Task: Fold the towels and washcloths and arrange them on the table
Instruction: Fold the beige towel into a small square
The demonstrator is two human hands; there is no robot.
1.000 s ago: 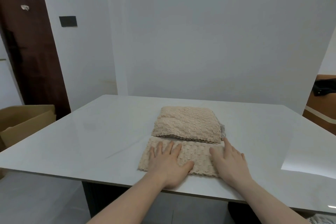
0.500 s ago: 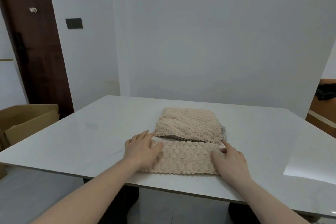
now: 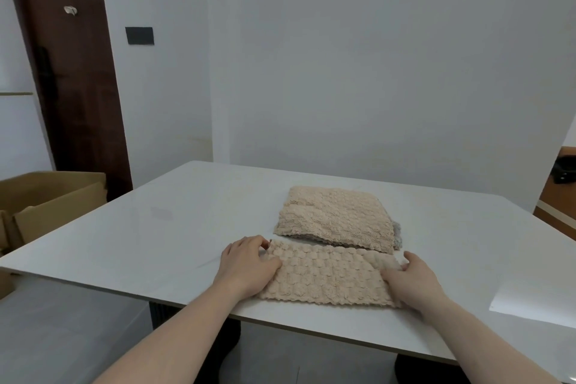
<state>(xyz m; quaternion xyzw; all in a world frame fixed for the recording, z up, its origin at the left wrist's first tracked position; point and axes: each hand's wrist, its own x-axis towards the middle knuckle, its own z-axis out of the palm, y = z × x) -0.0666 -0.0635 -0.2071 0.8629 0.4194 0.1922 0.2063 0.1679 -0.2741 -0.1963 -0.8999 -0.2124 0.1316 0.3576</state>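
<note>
Both bare forearms reach forward side by side, the left hand (image 3: 247,268) palm-down with fingers curled at its far edge, the right hand (image 3: 411,282) palm-down too, its fingers spread and bent inward toward the left

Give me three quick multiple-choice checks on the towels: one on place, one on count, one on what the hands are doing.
1. Where does the folded stack lie?
A. Beyond the near towel
B. In the cardboard box
C. On the floor

2. How many beige towel pieces are on the table?
A. One
B. Two
C. Four

3. What are the hands doing?
A. Both raised off the table
B. Left hand and right hand at opposite ends of the near towel
C. Both on the stack

Answers: 1 A, the stack sits farther from the person; 2 B, a stack and a flat strip show; 3 B, one hand is at each end.
</note>
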